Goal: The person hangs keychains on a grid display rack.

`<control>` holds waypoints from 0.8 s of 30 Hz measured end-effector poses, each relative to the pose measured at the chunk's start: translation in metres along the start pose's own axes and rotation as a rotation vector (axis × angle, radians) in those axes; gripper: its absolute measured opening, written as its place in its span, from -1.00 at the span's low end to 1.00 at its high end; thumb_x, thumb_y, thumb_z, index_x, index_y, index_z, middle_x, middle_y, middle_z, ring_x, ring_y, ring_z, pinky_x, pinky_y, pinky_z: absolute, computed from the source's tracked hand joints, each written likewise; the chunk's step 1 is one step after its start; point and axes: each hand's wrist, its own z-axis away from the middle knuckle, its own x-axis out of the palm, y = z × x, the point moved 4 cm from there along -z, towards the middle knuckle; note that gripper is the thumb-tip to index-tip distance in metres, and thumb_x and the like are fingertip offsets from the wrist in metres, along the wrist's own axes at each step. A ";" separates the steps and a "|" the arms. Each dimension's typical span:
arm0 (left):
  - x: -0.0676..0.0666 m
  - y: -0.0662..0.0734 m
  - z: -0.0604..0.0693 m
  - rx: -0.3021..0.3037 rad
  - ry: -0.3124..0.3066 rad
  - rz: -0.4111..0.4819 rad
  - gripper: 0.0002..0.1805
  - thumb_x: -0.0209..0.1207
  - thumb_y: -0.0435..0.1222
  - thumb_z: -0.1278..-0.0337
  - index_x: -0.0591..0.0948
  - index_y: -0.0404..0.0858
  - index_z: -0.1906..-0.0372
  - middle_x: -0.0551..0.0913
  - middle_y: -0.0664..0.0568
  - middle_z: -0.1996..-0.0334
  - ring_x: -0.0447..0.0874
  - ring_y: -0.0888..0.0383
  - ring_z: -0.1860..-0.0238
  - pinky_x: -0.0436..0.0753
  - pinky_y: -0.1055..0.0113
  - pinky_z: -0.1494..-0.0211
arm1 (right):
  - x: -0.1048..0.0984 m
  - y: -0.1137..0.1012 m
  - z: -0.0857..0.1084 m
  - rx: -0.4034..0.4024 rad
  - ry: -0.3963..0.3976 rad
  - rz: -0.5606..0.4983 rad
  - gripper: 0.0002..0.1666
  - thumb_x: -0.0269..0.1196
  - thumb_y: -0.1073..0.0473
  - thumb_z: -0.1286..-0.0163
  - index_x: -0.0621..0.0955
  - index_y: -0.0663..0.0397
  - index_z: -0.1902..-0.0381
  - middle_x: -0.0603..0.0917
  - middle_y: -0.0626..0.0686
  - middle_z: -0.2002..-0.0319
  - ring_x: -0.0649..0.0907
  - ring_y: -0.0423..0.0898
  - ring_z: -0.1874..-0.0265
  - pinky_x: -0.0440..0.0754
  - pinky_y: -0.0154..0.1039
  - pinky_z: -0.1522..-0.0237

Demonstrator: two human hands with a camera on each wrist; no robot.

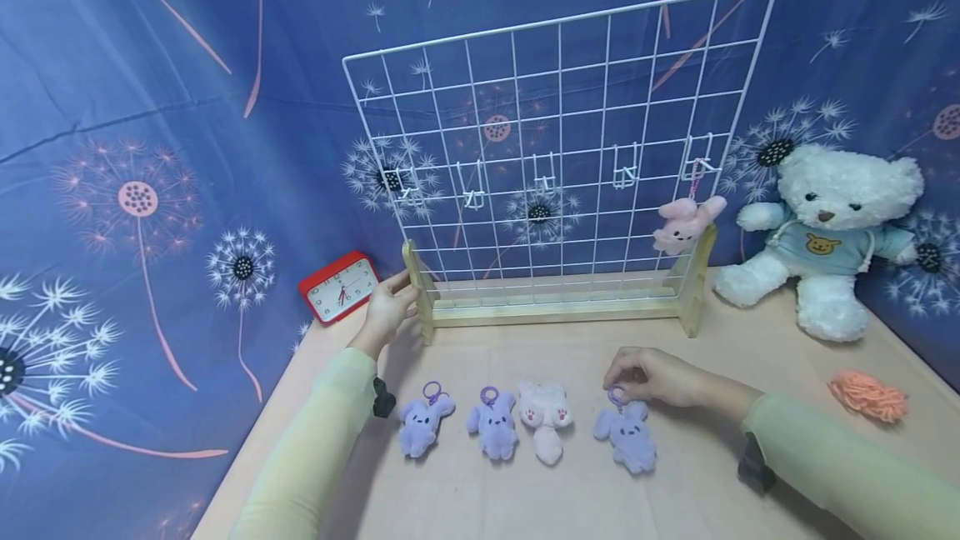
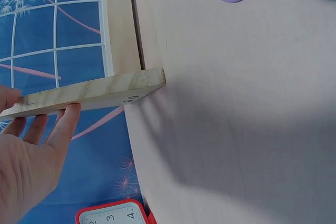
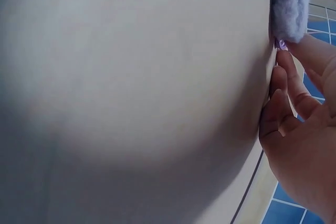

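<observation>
My left hand [image 1: 387, 309] grips the left wooden end post [image 2: 89, 92] of a white wire grid rack [image 1: 560, 148], thumb on one side and fingers on the other. In front of the rack, my right hand [image 1: 663, 375] pinches the purple ring of a lilac plush keychain [image 1: 632, 437] lying on the table. The right wrist view shows that ring [image 3: 282, 45] between thumb and fingertips, partly hidden. Left of it lie a white plush keychain [image 1: 546, 419] and two more lilac plush keychains [image 1: 492, 425]. A pink plush keychain [image 1: 684, 225] hangs from the rack's rightmost hook.
Several white hooks [image 1: 625, 177] sit along the grid. A red clock [image 1: 340, 288] leans by the left post. A white teddy bear [image 1: 832, 232] in a blue shirt sits right of the rack, with an orange yarn bundle [image 1: 868, 396] nearer the front.
</observation>
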 end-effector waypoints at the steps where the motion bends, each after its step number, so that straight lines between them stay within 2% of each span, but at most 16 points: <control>1: 0.000 0.000 0.000 0.000 0.000 0.000 -0.35 0.13 -0.43 -0.45 0.26 -0.32 -0.56 0.39 -0.31 -0.42 0.43 -0.21 -0.37 0.63 -0.03 -0.24 | 0.000 0.000 0.000 -0.001 0.002 0.006 -0.79 0.45 0.18 -0.27 0.75 -0.05 0.12 0.67 -0.09 0.17 0.61 -0.08 0.10 0.63 -0.21 -0.05; 10: 0.001 0.000 0.000 0.012 -0.003 -0.007 -0.35 0.12 -0.44 -0.45 0.25 -0.34 -0.55 0.37 -0.31 -0.43 0.43 -0.23 -0.36 0.63 -0.04 -0.23 | 0.000 0.005 0.001 0.019 0.015 -0.026 -0.79 0.46 0.21 -0.25 0.72 -0.01 0.14 0.66 -0.11 0.29 0.59 -0.11 0.26 0.60 -0.27 0.18; 18: 0.001 0.002 0.001 0.020 -0.002 -0.001 -0.36 0.13 -0.45 -0.44 0.27 -0.36 -0.54 0.39 -0.33 -0.41 0.43 -0.23 -0.36 0.63 -0.04 -0.22 | -0.003 0.007 0.004 0.024 0.062 -0.014 -0.82 0.46 0.27 -0.22 0.64 -0.08 0.34 0.61 -0.20 0.45 0.59 -0.21 0.39 0.63 -0.31 0.30; 24: 0.001 0.001 0.001 0.013 0.005 0.000 -0.37 0.14 -0.45 -0.44 0.29 -0.34 -0.53 0.41 -0.32 -0.40 0.45 -0.21 -0.35 0.64 -0.02 -0.22 | -0.004 0.007 0.005 0.053 0.071 -0.003 -0.84 0.44 0.22 -0.28 0.64 -0.12 0.36 0.67 -0.23 0.40 0.64 -0.23 0.29 0.66 -0.30 0.12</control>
